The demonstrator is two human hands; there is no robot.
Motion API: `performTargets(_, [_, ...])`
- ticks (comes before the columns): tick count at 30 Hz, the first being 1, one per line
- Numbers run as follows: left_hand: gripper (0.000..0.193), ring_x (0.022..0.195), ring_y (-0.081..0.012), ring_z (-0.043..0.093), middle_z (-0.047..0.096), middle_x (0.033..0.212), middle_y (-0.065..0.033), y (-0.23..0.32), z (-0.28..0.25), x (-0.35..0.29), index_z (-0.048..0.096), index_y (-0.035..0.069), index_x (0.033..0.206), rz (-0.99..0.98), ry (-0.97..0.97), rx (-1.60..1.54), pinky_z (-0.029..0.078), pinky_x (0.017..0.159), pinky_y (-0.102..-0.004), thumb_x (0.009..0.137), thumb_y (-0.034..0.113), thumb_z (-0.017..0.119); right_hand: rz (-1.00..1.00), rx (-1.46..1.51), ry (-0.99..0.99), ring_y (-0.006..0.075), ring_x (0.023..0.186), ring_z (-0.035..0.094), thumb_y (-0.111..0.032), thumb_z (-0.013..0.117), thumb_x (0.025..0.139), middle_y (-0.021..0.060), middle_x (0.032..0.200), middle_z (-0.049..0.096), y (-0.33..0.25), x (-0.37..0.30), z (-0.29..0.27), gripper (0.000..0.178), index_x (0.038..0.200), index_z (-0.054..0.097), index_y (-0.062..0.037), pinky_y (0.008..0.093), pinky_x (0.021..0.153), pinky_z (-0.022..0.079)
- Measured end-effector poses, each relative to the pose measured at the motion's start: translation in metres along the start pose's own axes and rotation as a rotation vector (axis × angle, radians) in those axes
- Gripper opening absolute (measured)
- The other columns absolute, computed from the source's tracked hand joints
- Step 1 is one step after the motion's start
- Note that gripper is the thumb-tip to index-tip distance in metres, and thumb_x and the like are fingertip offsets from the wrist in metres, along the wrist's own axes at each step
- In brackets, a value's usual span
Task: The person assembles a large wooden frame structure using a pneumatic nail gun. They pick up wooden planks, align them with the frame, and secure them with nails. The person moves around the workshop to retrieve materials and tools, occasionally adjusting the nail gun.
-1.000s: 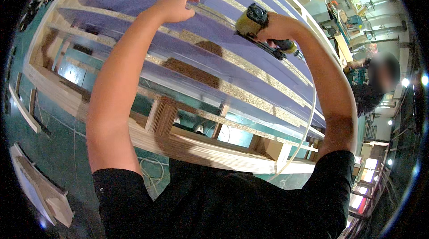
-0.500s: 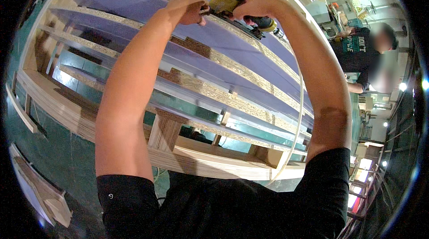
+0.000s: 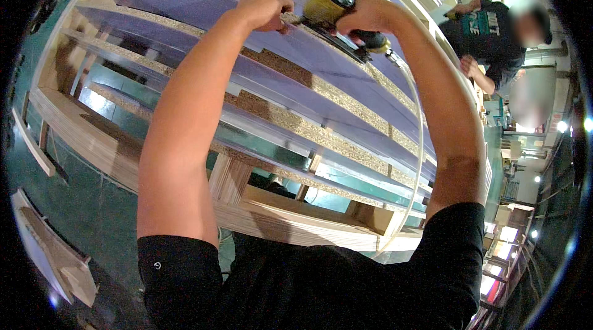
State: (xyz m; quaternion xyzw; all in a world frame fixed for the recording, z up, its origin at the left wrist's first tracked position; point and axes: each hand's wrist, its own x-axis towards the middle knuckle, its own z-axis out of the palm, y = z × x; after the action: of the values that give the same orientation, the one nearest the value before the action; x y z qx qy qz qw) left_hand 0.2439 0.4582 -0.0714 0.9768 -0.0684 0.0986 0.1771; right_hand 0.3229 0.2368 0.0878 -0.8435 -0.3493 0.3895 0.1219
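My right hand (image 3: 365, 20) grips a yellow and black pneumatic nail gun (image 3: 330, 6), its nose pressed on the edge of a chipboard panel. A pale air hose (image 3: 419, 145) runs down from the tool past my right arm. My left hand (image 3: 265, 9) is closed on the rough edge of the same chipboard panel (image 3: 290, 71), just left of the tool. The panels have purple faces and stand on edge in a row inside a wooden frame (image 3: 290, 216).
Another person in a dark printed shirt (image 3: 488, 37) works at the upper right behind the frame. Loose wooden boards (image 3: 49, 256) lie on the green floor at lower left. Shelving and lights fill the right edge.
Both hands and the nail gun have moved further up along the panel edge, and my view has tilted so the other person now sits higher at the right.
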Motion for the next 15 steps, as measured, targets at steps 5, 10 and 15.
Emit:
performTargets(5, [0.039, 0.106, -0.0317, 0.065, 0.070, 0.109, -0.0067, 0.040, -0.030, 0.005, 0.065, 0.018, 0.108, -0.100, -0.205, -0.037, 0.047, 0.090, -0.0525, 0.072, 0.027, 0.076, 0.184, -0.058, -0.003, 0.0126, 0.059, 0.061, -0.010, 0.073, 0.073, 0.0040, 0.075, 0.068, 0.098, -0.083, -0.007, 0.028, 0.099, 0.070, -0.0004, 0.0299, 0.057, 0.050])
performTargets(10, [0.045, 0.110, -0.0333, 0.063, 0.068, 0.116, -0.0067, 0.103, -0.027, 0.023, 0.062, 0.015, 0.113, -0.084, -0.275, 0.320, 0.044, 0.094, -0.0548, 0.073, 0.030, 0.077, 0.279, 0.059, -0.004, 0.0126, 0.061, 0.062, -0.008, 0.072, 0.070, 0.0031, 0.076, 0.070, 0.190, -0.203, -0.004, 0.030, 0.099, 0.071, -0.0037, 0.0287, 0.060, 0.051])
performTargets(15, [0.040, 0.107, -0.0327, 0.064, 0.070, 0.109, -0.0094, 0.221, 0.036, 0.055, 0.063, 0.014, 0.108, 0.073, -0.336, 0.168, 0.042, 0.093, -0.0591, 0.075, 0.031, 0.076, 0.348, -0.065, 0.045, 0.0125, 0.063, 0.064, -0.009, 0.072, 0.067, 0.0037, 0.071, 0.069, 0.260, -0.257, -0.001, 0.028, 0.095, 0.071, -0.0056, 0.0323, 0.062, 0.051])
